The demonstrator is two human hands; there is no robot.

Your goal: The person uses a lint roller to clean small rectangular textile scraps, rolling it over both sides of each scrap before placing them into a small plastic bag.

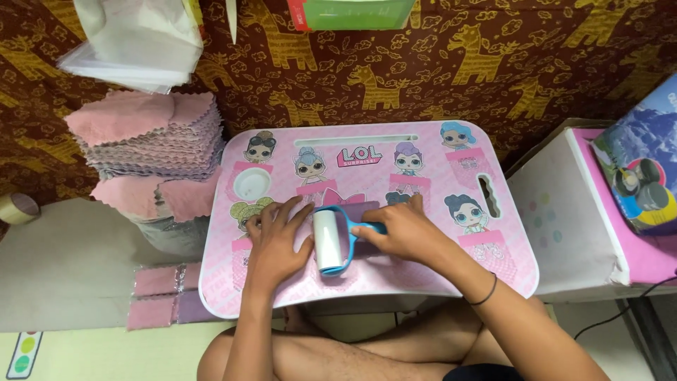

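A pink lap table (508, 268) printed with cartoon dolls stands over my crossed legs. On it lies a small purple cloth (361, 209), partly hidden under a lint roller (330, 241) with a white roll and blue frame. My right hand (402, 229) grips the roller's blue handle. My left hand (276, 236) lies flat on the table with fingers spread, right beside the roller, its fingertips near the cloth's left edge.
A tall stack of pink and purple cloths (151, 137) rises left of the table. Packed cloths in clear sleeves (162, 296) lie on the floor below it. A tape roll (17, 208) sits far left. A white and pink box (585, 212) stands to the right.
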